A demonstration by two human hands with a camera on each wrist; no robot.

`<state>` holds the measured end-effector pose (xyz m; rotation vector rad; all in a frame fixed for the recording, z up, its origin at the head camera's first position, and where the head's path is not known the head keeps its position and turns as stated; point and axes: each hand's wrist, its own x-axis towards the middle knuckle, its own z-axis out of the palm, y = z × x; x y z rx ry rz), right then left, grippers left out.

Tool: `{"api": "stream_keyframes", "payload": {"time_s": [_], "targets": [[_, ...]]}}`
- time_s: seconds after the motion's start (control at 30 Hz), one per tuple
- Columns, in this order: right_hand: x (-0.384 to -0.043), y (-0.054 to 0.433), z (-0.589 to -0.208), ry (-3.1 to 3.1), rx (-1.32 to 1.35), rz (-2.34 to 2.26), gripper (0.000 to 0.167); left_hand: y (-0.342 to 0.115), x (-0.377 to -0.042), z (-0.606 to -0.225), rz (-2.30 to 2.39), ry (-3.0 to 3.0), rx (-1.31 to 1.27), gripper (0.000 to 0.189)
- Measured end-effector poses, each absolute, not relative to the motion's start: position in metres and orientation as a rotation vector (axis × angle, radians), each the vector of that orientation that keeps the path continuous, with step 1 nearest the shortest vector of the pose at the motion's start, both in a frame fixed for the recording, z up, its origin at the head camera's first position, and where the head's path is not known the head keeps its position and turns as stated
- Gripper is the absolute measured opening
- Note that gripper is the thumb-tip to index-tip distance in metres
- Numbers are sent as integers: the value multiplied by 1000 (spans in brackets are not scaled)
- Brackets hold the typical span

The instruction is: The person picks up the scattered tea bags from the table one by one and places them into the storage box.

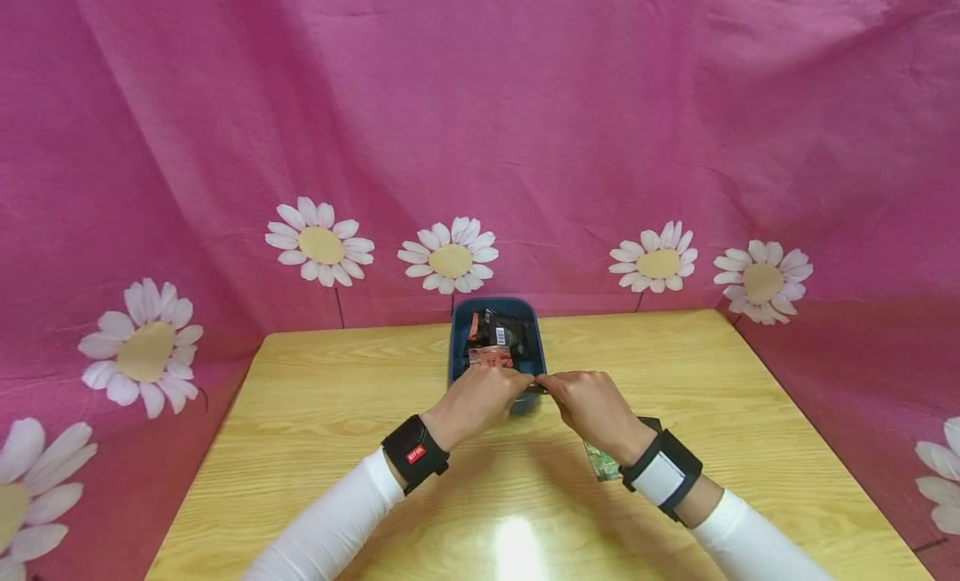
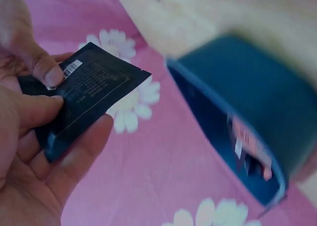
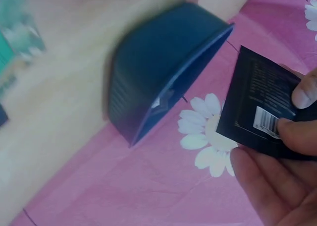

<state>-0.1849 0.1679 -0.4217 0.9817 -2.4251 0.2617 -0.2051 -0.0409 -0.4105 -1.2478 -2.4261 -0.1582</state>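
Both hands hold one flat black sachet (image 2: 101, 84) with a white barcode label and fine print. My left hand (image 1: 480, 402) pinches one side of it, thumb on top and fingers spread underneath. From the other side my right hand (image 1: 598, 410) pinches it too, the two thumbs close together near the label. The sachet is over the near end of a dark blue bin (image 1: 454, 352), mostly hidden by the hands in the head view. Inside the bin lie several packets, among them a black one (image 1: 517, 338) and a pink-red one (image 1: 491, 356).
A green patterned packet (image 1: 602, 464) lies on the wooden table (image 1: 322, 414), partly covered by the right wrist. Pink cloth (image 1: 540, 131) with white daisies hangs behind the table and along its sides. Black bands (image 1: 415, 454) are strapped round both wrists.
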Motion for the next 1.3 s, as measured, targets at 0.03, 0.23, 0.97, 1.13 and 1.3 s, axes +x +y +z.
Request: {"api": "stream_keyframes", "payload": {"time_s": [0.03,0.23,0.97,1.13,1.3], "targets": [[-190,166,-419,-2414,984,255,31,-44,-209,-407,-147,-2427,-1244,22],[-223,150,-410,-2370,953,177,36,-59,-239,-393,-184,-2451,-1191,34],[-322,121,-491,-2540,802,147,40,-66,-335,-481,-168,-2595,-989,38],[-325,121,-495,-2687,840,109,37,-64,-336,-488,-109,-2671,-978,34],[-328,119,-495,-2875,795,55,45,-61,-338,-490,-14,-2804,-922,41]]}}
